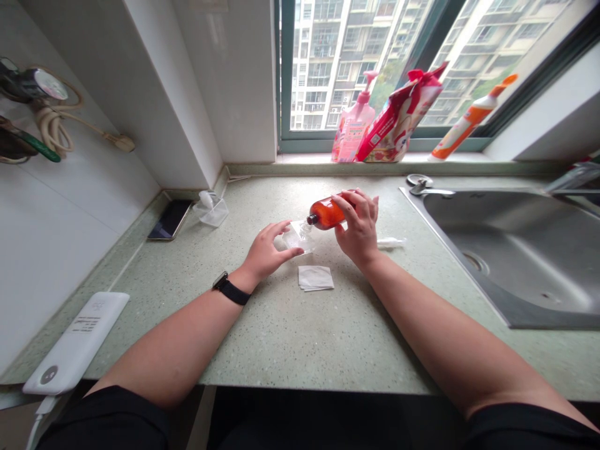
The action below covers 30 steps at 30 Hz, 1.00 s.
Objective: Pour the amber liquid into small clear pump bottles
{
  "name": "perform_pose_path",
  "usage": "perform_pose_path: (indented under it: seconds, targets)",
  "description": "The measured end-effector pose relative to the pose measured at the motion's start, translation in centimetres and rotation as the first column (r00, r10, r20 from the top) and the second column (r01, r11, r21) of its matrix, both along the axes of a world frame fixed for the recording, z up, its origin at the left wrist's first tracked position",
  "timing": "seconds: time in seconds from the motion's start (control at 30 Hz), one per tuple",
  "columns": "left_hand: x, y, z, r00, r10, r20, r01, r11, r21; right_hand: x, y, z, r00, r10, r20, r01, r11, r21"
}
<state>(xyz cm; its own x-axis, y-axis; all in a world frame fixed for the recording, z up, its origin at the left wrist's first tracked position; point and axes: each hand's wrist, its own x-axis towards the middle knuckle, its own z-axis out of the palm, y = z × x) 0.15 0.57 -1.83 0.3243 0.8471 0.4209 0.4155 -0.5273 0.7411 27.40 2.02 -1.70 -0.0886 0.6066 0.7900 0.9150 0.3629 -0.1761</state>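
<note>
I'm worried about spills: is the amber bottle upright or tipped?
Tipped: the right hand holds the amber bottle nearly on its side, dark neck pointing toward the clear container at the left hand.

"Where does this single view look from?"
"From head height, facing forward and down over the bench (290, 337)."
"How near?"
"Close: the left grip (268, 251) and right grip (359, 226) sit mid-picture, with the window (435, 34) beyond them at the top and the sink (529, 250) reaching the right edge."
</note>
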Motion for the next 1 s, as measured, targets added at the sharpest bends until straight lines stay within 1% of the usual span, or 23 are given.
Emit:
perform_pose_path:
  seconds: [0.23,0.47,0.67,1.0]
  targets:
    - [0.01,-0.01,0.03,1.0,-0.003,0.005,0.003,1.0,-0.009,-0.15,-0.11,0.1,1.0,-0.013,0.009,0.012,1.0,0.018]
    - [0.02,-0.07,0.06,1.0,0.0,0.005,0.0,1.0,-0.008,-0.08,-0.1,0.07,1.0,-0.006,-0.003,0.006,1.0,-0.017]
    - [0.1,0.02,0.07,1.0,-0.002,0.005,0.002,1.0,-0.015,-0.07,-0.04,-0.08,1.0,0.017,-0.006,-0.017,0.999,0.046]
    - [0.03,0.02,-0.05,1.0,-0.002,0.003,0.002,1.0,-0.006,-0.05,0.0,-0.09,1.0,0.003,0.011,-0.004,0.999,0.045]
